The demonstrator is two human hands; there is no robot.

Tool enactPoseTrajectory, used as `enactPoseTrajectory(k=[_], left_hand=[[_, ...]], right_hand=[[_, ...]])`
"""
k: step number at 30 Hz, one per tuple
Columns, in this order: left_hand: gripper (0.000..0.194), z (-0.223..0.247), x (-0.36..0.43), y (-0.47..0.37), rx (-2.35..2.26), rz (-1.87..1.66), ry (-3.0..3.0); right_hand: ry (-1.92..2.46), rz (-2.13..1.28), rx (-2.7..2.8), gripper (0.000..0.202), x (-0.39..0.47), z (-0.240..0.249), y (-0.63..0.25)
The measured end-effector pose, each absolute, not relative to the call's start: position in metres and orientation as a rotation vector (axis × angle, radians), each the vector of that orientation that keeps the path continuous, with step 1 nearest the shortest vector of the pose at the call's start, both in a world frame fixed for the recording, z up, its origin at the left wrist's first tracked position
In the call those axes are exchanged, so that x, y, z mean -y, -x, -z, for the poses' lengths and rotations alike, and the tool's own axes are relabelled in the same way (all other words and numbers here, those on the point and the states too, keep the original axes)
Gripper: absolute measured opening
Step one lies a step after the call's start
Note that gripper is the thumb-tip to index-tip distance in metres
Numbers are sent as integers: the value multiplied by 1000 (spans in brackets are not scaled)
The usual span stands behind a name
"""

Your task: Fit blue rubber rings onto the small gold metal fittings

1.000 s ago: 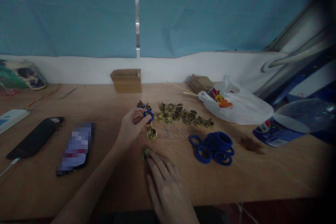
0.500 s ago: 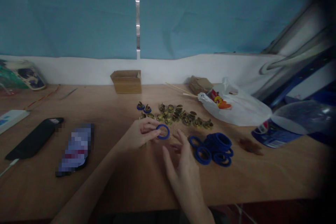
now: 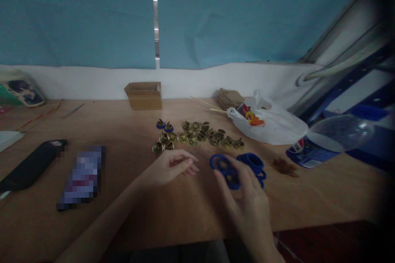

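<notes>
My left hand (image 3: 168, 168) hovers near the middle of the table with loosely bent fingers, and nothing shows in them. My right hand (image 3: 248, 197) is over the pile of blue rings (image 3: 253, 161) on the right. Its thumb and fingers are around the edge of one blue ring (image 3: 212, 162), which overlaps other rings below it. Several brass-coloured round pieces with upright tabs (image 3: 193, 139) lie in a cluster beyond my hands. Two similar pieces (image 3: 168, 127) have blue rings at their bases and sit at the cluster's far left.
A small cardboard box (image 3: 144, 98) stands at the back. To the right are a white plastic bag (image 3: 277, 125), a crumpled brown packet (image 3: 230, 98) and a cut plastic bottle (image 3: 321, 144) lying tilted. A black phone-like device (image 3: 33, 162) and a blurred-out object (image 3: 82, 178) lie left.
The blue ring that was in my left hand's fingers is gone from them. My right hand has moved right, onto the ring pile. The view has shifted slightly right.
</notes>
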State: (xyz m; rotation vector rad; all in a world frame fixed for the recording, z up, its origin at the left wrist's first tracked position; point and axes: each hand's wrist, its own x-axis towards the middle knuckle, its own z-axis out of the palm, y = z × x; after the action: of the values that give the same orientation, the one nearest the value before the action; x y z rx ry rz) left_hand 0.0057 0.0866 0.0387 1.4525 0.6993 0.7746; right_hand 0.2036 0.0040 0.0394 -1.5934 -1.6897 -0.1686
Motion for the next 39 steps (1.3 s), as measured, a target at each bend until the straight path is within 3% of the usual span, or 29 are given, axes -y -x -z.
enactPoseTrajectory(k=[8, 27, 34, 39], left_hand=[[21, -40, -94, -3, -807, -917, -1443], [23, -37, -103, 3, -897, -1090, -1437], [24, -36, -131, 36, -1243, -1370, -1623], [19, -25, -170, 51, -1652, -1109, -1926]], right_hand=[[1727, 402, 1392, 46, -12, -66, -257], [1867, 103, 1332, 57, -15, -35, -275], [1846, 119, 1121, 48, 7, -28, -274], [1888, 95, 1102, 44, 24, -12, -273]])
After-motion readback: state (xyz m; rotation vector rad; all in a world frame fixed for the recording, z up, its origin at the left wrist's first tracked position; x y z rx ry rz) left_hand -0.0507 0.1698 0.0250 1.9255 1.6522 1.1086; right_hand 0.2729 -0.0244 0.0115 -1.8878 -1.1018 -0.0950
